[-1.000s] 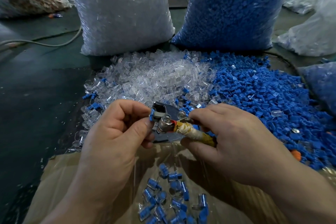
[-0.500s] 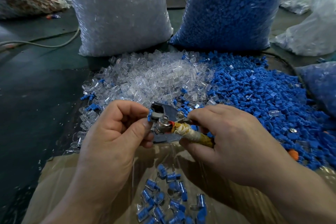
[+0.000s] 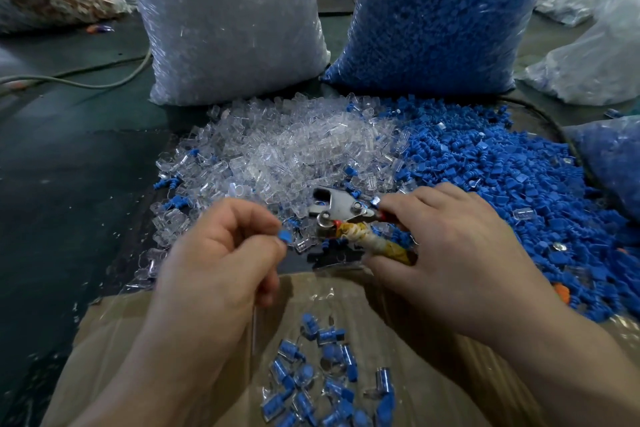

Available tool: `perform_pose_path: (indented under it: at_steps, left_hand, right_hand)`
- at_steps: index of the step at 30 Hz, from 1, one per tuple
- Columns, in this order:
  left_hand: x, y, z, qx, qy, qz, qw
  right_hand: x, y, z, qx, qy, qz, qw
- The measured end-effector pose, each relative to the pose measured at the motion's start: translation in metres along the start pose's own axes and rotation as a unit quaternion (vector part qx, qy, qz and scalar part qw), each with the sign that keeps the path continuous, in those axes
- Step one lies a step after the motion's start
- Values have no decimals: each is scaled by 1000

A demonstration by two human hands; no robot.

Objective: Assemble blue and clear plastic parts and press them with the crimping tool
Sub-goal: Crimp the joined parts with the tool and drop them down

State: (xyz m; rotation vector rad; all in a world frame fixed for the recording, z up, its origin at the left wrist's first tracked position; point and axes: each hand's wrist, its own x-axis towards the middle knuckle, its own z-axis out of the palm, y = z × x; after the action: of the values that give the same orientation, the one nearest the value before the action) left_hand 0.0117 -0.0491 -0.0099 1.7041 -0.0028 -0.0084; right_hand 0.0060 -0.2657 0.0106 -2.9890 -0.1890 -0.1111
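the left hand (image 3: 221,253) is curling its fingers in and pinching a small blue part (image 3: 284,237) between thumb and forefinger, just left of the crimping tool (image 3: 341,210) and not touching it. whether a clear piece is sitting on that blue part is too blurred to tell. the right hand (image 3: 450,246) is wrapping its fingers around the tool's handles, one of them bound in yellowish tape (image 3: 377,243), and is holding the tool low over the near edge of the loose parts with its metal head pointing left toward the other hand. how the tool's jaws are standing is not clear from here.

behind the hands a pile of clear parts (image 3: 294,149) is lying on the dark table (image 3: 69,166), running straight into a pile of blue parts (image 3: 502,184) on the right, with a few blue ones mixed in among the clear ones. a tall bag of clear parts (image 3: 225,21) is standing upright behind the clear pile, and a bag of blue parts (image 3: 440,10) is standing beside it behind the blue pile. at the near edge, under the wrists, a cardboard box (image 3: 114,340) lined with clear film is holding a small heap of finished pieces (image 3: 311,378), blue inside clear. a pale cable (image 3: 86,80) is trailing across the table at far left.
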Motion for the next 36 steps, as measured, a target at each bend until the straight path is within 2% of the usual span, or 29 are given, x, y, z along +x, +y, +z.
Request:
perform_pose_path:
  at_steps: [3, 8, 12, 16, 20, 24, 26, 28, 30, 33, 34, 35, 36]
  left_hand:
    - [-3, -3, 8, 34, -64, -51, 996]
    - [0, -9, 9, 45, -48, -57, 996]
    - [-2, -14, 12, 44, -40, -54, 997]
    - [-8, -14, 15, 103, -22, 24, 994]
    - [-12, -7, 14, 101, -38, 70, 992]
    - [-10, -2, 10, 28, -46, 37, 998]
    - [-6, -1, 4, 51, -66, 25, 996]
    - [-5, 0, 0, 71, -104, 7, 992]
    - [-4, -2, 0, 30, -125, -13, 992]
    - [-3, -3, 0, -32, -128, -9, 991]
    - [-4, -4, 1, -27, -128, 16, 991]
    - [-4, -4, 1, -3, -127, 57, 990]
    - [-5, -2, 1, 37, -129, 108, 985]
  right_hand:
    - [4, 1, 3, -39, -22, 22, 999]
    - [10, 1, 2, -24, -17, 26, 999]
    - [-2, -19, 0, 55, 81, -59, 993]
    - [-8, -34, 8, 80, 107, -163, 977]
    - [-8, -30, 6, 95, 119, -161, 975]
    - [-8, -31, 8, 121, 148, -178, 965]
    - [-8, -32, 7, 139, 154, -188, 960]
    - [-10, -36, 5, 160, 147, -193, 957]
    - [-12, -39, 3, 179, 117, -175, 961]
    - [-14, -44, 2, 246, 49, -99, 963]
    - [-15, -46, 2, 314, 16, -58, 948]
    - [-15, -48, 0, 410, -26, -5, 912]
    - [-16, -48, -1, 527, -85, 57, 843]
